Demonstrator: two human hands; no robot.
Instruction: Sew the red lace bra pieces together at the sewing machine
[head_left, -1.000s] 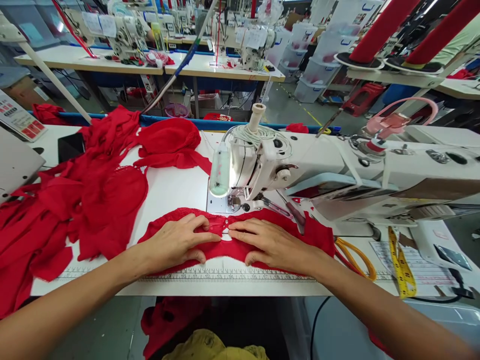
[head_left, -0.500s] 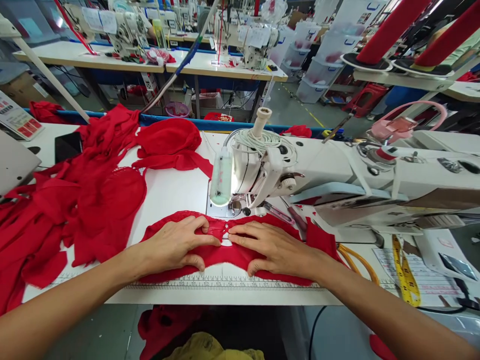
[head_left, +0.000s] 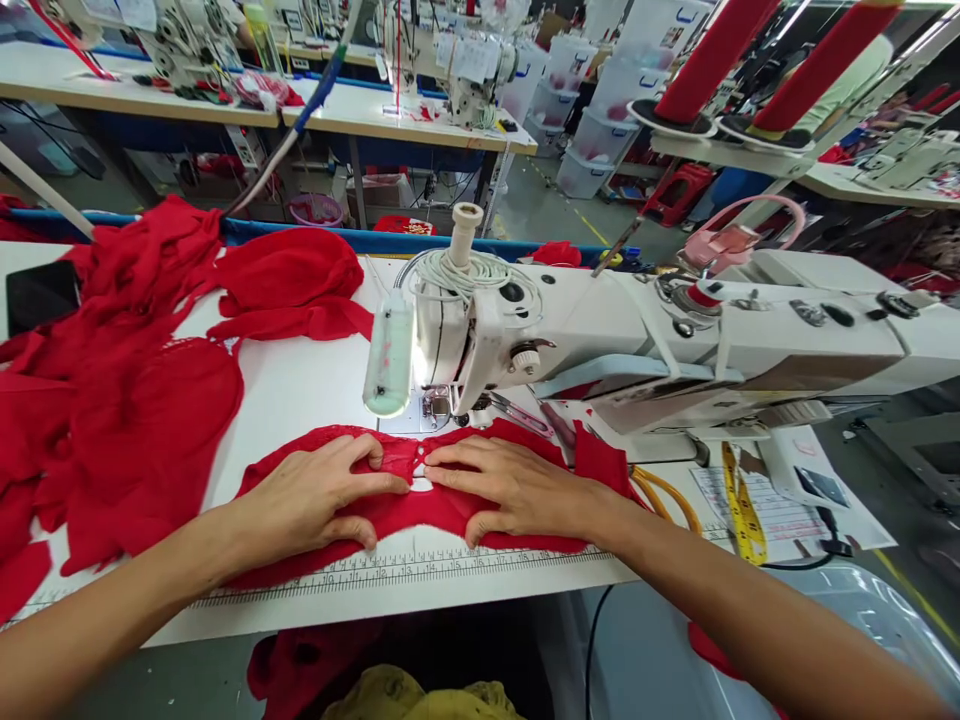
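Observation:
A red bra (head_left: 442, 512) with lace along its upper edge lies flat on the white table, just in front of the needle area of a sewing machine (head_left: 480, 340). On its left half rests my left hand (head_left: 322, 490), thumb and forefinger gripping the cloth near the centre. My right hand (head_left: 517, 490) holds the right half the same way, fingertips close to the left ones. Between them, at the middle of the bra, is a small gap where white shows through. The undersides of both hands are hidden.
Red fabric pieces (head_left: 142, 430) are heaped at the left, beside a black phone (head_left: 43, 297). Scissors with orange handles (head_left: 671, 495), a yellow tape measure (head_left: 742, 510) and a written sheet (head_left: 787, 515) lie right. A ruler strip (head_left: 405, 570) runs along the front edge.
The camera view has turned to the right, so the scene sits further left. Both hands keep their hold on the red bra, with little visible movement against the table.

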